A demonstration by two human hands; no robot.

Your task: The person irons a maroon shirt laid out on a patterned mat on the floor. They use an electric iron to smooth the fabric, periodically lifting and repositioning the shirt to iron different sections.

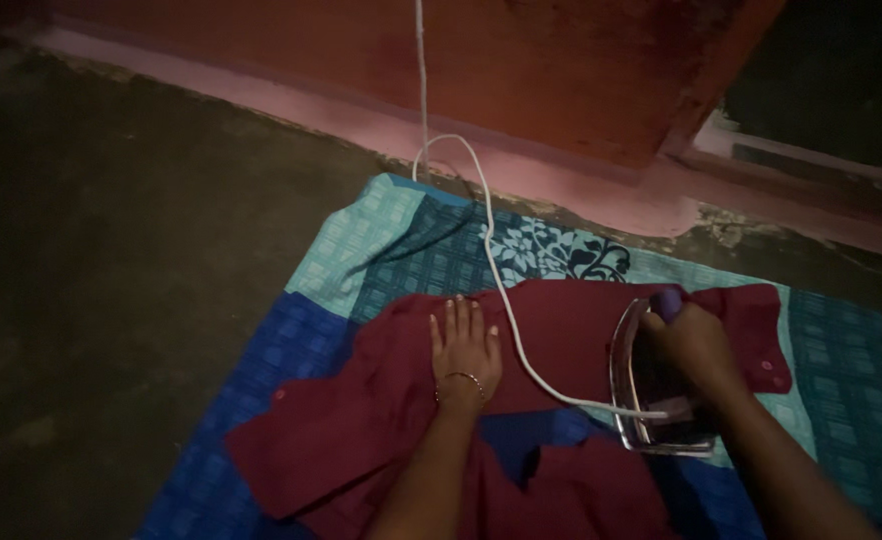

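Head view: dim, looking down at a floor setup beside a red wall.
Floor [111, 260]: dark, bare concrete look; carries everything below.
Wall [561, 60]: red, with a pink base strip along the bottom edge.
Mat [391, 235]: blue and teal checked cloth with a floral panel, spread flat on the floor.
Garment [361, 420]: maroon, laid over the mat, partly smoothed at centre, rumpled and folded at the near edge. Judged soft, light, limp; likely to slide and bunch on the mat unless pinned flat. Best held by pressing a palm on a flat stretch or pinching a hem.
Iron [656, 395]: resting on the garment's right part, shiny soleplate rim visible, dark body. Judged heavy, rigid, hot underneath; to be taken only by the top handle.
Cord [501, 290]: white, running from the wall across mat and garment to the iron's rear; passes just right of the left fingers.
Left hand [466, 350]: flat, fingers spread and extended, palm down on the garment centre; grasping nothing, bangle at wrist.
Right hand [696, 345]: closed round the iron's handle, fingers wrapped over the top; iron directly beneath the palm.
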